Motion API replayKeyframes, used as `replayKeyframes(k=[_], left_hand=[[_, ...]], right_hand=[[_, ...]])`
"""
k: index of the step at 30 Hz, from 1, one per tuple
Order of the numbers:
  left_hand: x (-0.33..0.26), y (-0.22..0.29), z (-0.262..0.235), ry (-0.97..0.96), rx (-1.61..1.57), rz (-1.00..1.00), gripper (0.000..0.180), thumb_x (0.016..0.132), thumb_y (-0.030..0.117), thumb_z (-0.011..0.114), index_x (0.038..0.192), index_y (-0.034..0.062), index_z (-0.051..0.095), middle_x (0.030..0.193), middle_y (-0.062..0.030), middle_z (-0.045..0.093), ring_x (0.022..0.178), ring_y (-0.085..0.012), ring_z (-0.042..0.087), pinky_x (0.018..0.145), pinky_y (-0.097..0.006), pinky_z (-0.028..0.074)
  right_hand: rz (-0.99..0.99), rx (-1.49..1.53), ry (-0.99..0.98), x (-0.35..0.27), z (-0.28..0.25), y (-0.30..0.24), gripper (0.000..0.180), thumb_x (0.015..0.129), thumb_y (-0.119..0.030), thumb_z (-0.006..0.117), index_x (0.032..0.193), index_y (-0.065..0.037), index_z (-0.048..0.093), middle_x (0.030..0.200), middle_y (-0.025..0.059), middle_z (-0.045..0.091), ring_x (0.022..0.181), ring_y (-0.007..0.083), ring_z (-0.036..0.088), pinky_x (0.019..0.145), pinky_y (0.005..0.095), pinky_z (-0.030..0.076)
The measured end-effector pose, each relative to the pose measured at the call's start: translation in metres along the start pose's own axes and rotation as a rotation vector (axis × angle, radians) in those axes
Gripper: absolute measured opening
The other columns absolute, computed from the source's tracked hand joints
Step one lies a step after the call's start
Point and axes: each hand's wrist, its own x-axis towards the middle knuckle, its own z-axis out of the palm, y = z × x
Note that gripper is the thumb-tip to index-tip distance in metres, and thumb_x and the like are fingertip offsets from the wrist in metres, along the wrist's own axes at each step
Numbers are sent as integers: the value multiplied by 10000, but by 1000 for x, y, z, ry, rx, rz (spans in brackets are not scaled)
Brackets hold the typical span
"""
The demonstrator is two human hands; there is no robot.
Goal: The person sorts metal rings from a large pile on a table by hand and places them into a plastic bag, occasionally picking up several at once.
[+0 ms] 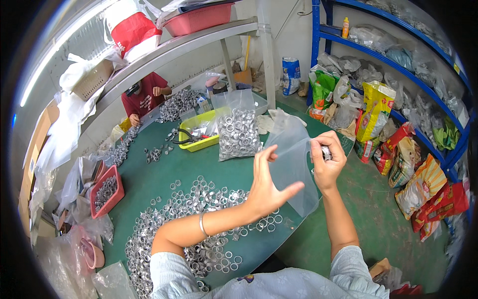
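Head view: clear plastic bag (pixel 297 163), one, held up at the right edge of the green surface (pixel 144 185); right hand (pixel 328 167) closed on its side, a few metal pieces showing within the fist; left hand (pixel 266 194) open, thumb and fingers spread, contact with the bag uncertain. Loose metal rings (pixel 164 219), many, heaped toward the near edge; filled bag of rings (pixel 239 134), one, beside a yellow-green tray (pixel 204 144) toward the far edge.

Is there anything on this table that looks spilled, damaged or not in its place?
No clear damage shows. Many metal rings lie loose across the green table, a few strays near its edge, which may look like a spill; the dense heap seems rather a working pile.
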Motion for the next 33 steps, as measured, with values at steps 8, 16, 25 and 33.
replayKeyframes(k=[8,16,25,33], left_hand=[[-11,-18,3,60,169,17,826,642,162,757,1292,-21,281,1128,-179,371,1033,-292,407,933,-375,347],[-25,-4,24,79,107,-55,934,634,180,757,1334,-41,178,1202,-204,308,1121,-314,357,988,-404,305],[-27,-46,6,148,250,-44,323,732,-54,561,1041,37,544,952,-150,477,917,-285,495,833,-342,397],[-8,-94,-5,230,268,38,173,786,-45,550,947,15,572,781,-123,494,677,-256,512,653,-348,416]], right_hand=[[-136,-120,64,-3,0,11,59,748,40,636,777,16,591,736,63,541,629,127,499,561,240,397],[-238,-193,93,-12,17,7,64,746,44,635,785,15,593,738,79,538,627,145,508,549,252,402],[-174,-179,91,-5,3,21,63,757,31,640,772,17,580,721,67,523,621,140,491,548,258,395],[113,-411,-125,-23,-37,16,69,746,13,645,786,6,589,695,43,527,597,131,484,544,264,389]])
